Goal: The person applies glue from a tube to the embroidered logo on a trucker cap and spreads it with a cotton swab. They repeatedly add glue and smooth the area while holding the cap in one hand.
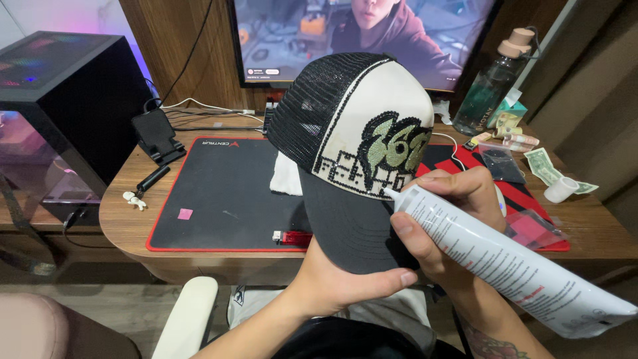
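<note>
A trucker cap (352, 126) with black mesh back, cream front panel and black brim is held up over the desk edge. Its front carries a rhinestone design in green and black. My left hand (339, 282) grips the brim from below, thumb along its underside. My right hand (445, 226) holds a large white glue tube (505, 262), its nozzle tip touching the lower edge of the rhinestone design near the brim.
A black desk mat with red border (219, 193) covers the wooden desk (126, 219). On it lie a red lighter (292, 238), a pink square (185, 214) and a white cloth (286, 176). A computer case (60, 106), a monitor (299, 40), a bottle (488, 83), banknotes (545, 166) and a phone stand (158, 136) surround it.
</note>
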